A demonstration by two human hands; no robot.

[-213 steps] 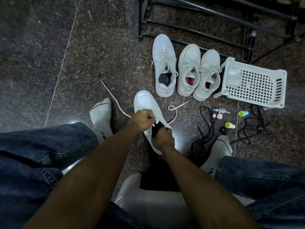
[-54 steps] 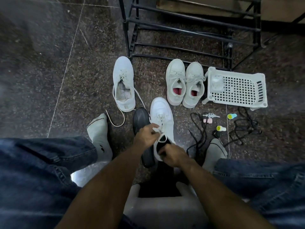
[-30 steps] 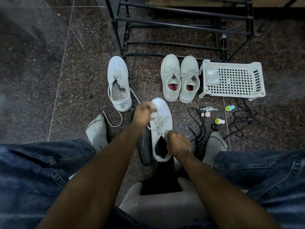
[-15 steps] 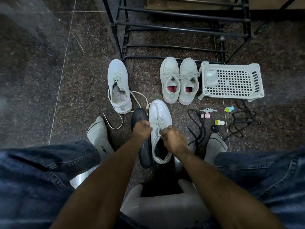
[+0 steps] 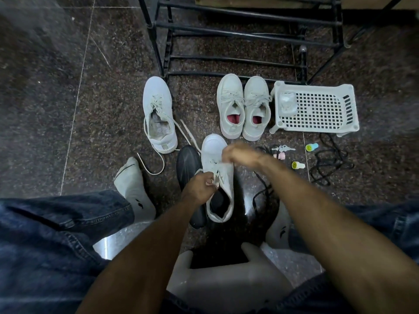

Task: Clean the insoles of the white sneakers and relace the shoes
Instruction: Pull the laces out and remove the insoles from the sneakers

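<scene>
The left hand (image 5: 200, 188) pinches a lace at the white sneaker (image 5: 218, 177) lying between both hands; the right hand (image 5: 235, 154), blurred, seems to grip lace too. Beyond them, on the dark speckled floor (image 5: 56, 98), stand three more sneakers (image 5: 158, 114), one white basket (image 5: 317, 109) and a black rack (image 5: 238, 37).

The sneaker (image 5: 221, 177) lies between the feet, a black insole (image 5: 189, 168) just left of it; a second sneaker (image 5: 158, 114) lies farther left; a pair (image 5: 243, 107) sits behind, a basket (image 5: 317, 109) to its right.
</scene>
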